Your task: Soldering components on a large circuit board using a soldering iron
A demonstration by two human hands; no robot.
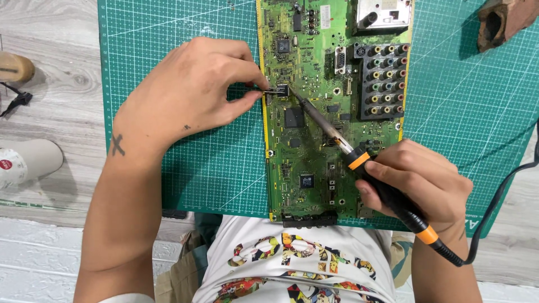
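Green circuit board (314, 140) lies flat on the cutting mat, w/ many small chips. Black-orange soldering iron (359, 160) slants across it, tip at a small dark connector (279, 90) on board's left edge.

The circuit board (314, 140) runs off the top edge, and its near edge is partly covered by the shirt (292, 258). The right hand (415, 179) hides most of the soldering iron (382, 185) handle. The left hand (191, 95) covers part of the tweezers (274, 90); what they pinch is too small to tell. A brown object (502, 19) at top right is cut off.
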